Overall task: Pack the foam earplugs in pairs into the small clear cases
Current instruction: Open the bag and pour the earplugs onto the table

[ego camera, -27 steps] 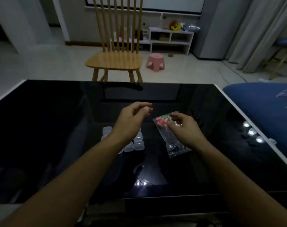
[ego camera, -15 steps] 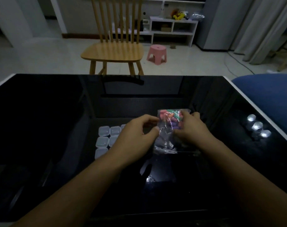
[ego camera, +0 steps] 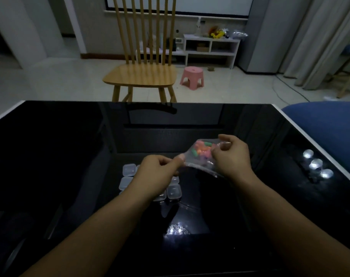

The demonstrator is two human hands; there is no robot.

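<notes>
Two hands show, the left hand (ego camera: 158,174) and the right hand (ego camera: 231,156), with one clear bag (ego camera: 200,158) between them over the one black bench (ego camera: 50,156). The earplugs (ego camera: 203,149) inside the bag are bunched and blurred, too many to count. About five small clear cases (ego camera: 174,192) show near the left hand, with more possibly hidden beneath it; far off stand one wooden chair (ego camera: 142,76) and one pink stool (ego camera: 192,76).
</notes>
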